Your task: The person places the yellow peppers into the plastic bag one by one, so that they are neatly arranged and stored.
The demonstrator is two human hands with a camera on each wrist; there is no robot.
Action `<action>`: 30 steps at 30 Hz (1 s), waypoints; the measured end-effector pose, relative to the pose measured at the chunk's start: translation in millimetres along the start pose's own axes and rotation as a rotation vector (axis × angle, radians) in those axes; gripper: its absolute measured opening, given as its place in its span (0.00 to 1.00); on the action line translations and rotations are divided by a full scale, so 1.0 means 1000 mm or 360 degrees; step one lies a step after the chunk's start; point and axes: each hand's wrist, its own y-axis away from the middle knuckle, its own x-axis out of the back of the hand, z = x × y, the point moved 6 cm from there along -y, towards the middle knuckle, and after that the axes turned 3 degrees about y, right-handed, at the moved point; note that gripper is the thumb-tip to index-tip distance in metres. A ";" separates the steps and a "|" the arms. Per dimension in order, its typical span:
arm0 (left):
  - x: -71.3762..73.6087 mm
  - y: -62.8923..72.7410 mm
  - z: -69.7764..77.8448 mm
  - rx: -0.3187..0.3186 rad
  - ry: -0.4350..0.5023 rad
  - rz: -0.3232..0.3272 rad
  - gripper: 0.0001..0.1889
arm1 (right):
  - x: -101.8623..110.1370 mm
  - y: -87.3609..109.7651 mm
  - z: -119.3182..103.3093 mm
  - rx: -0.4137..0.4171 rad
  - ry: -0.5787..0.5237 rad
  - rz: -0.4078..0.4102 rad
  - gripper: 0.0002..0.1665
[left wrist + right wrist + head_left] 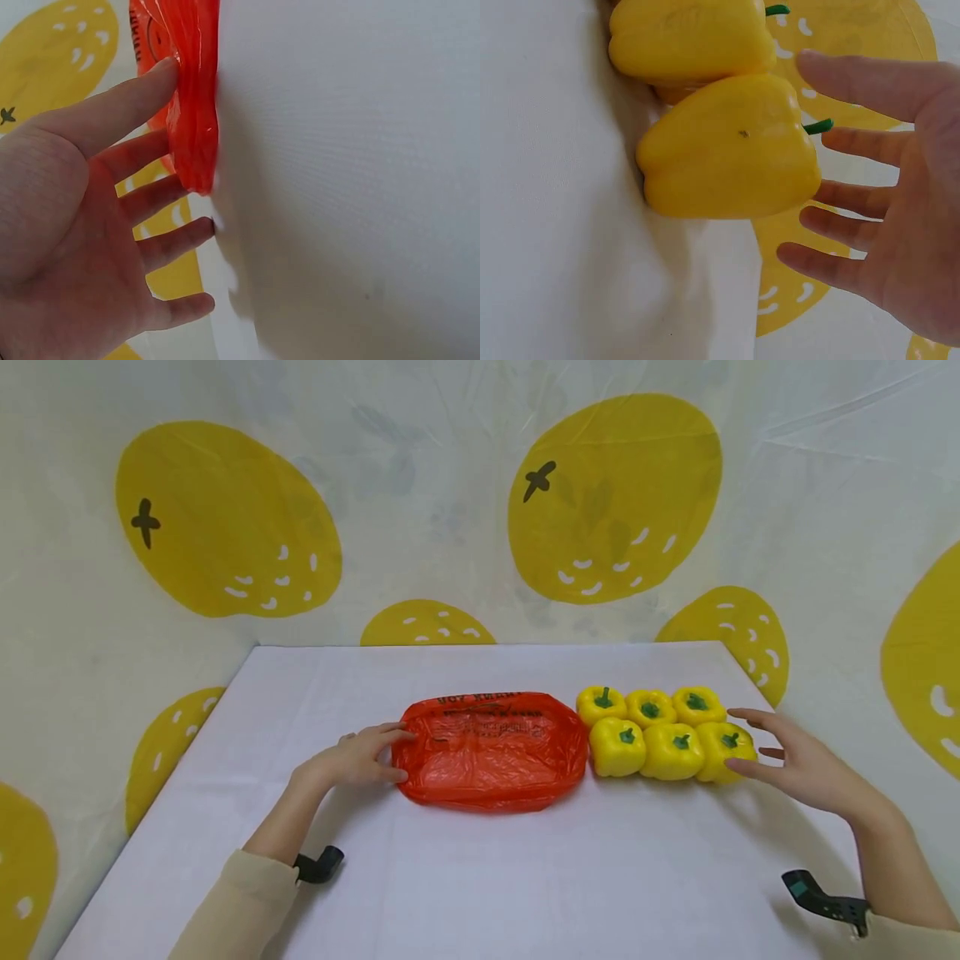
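Your left hand point(360, 758), fingers spread, touches the left end of the oblong red plastic bag point(487, 758); your right hand point(810, 770), fingers apart, flanks six blocky yellow bell peppers point(672, 758) beyond the bag's right. A careless nudge could roll one.

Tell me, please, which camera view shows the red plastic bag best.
The head view: nearly the whole red plastic bag is visible, including its printed face, with only its left edge partly covered by the left hand. The left wrist view shows just part of it; the right wrist view shows none.
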 end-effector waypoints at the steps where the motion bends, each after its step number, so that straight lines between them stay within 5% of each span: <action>1: 0.000 0.000 0.000 0.0001 0.0003 -0.0009 0.33 | -0.001 0.001 0.002 0.0007 -0.0013 -0.0023 0.45; 13: -0.005 -0.001 -0.003 -0.0006 0.0038 -0.0049 0.35 | -0.006 0.002 0.011 0.0069 -0.0064 -0.0111 0.43; 30: -0.003 0.001 -0.003 0.0031 0.0021 -0.0035 0.36 | -0.006 0.003 0.016 -0.0150 -0.0055 -0.0197 0.44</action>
